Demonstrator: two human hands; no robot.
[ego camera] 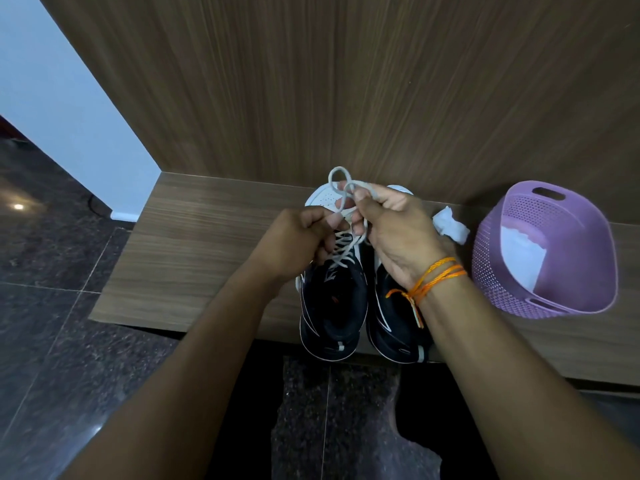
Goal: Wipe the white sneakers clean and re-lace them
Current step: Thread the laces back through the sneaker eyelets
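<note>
Right now I am in the lacing step, tying off the lace on one of the 2 sneakers. Both low sneakers, white at the toe and dark navy round the collar, stand side by side on the wood-grain bench (194,258) in the middle of the frame, toes against the wooden back panel. The knot belongs to the one on the left (332,306); the other sneaker (388,323) sits touching it, partly hidden under my wrist.

My left hand (294,244) has its grip closed on one strand of the pale grey flat shoelace (341,263), just above the crossed rows. My right hand (391,233) is pinched shut on the other strand, with a loop (337,176) standing up past my fingertips.

I judge the bow half formed. Next I would need to pass one loop through and pull both outward evenly.

A crumpled white wipe (450,225) lies right of centre, beside a tipped purple perforated plastic basket (491,258).
</note>
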